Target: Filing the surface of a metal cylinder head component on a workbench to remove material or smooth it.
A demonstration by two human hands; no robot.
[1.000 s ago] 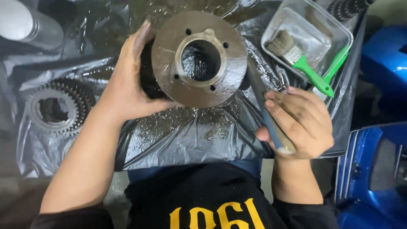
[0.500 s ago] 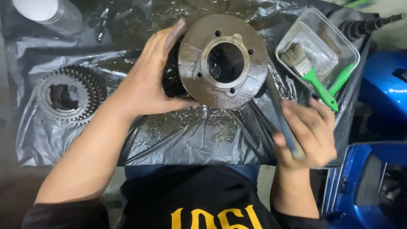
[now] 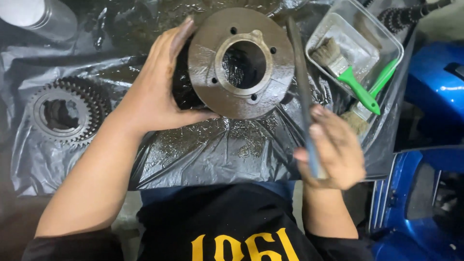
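Observation:
My left hand (image 3: 154,89) grips the left side of a round brown metal hub (image 3: 241,63) with a wide flange, several bolt holes and a large centre bore, tilted up to face me over black plastic sheeting (image 3: 208,150). My right hand (image 3: 333,152) is closed around the lower end of a long flat dark metal file (image 3: 302,87). The file stands nearly upright, its upper end beside the hub's right rim; I cannot tell if it touches.
A large toothed gear (image 3: 65,113) lies on the sheeting at left. A clear plastic tub (image 3: 386,36) at upper right holds green-handled brushes (image 3: 348,75). A metal can (image 3: 38,17) stands at top left. Blue machine parts (image 3: 425,193) sit at right.
My right hand has raised the file from a low, slanted position to nearly upright beside the hub's right rim. The hub stays in my left hand and has shifted slightly in view.

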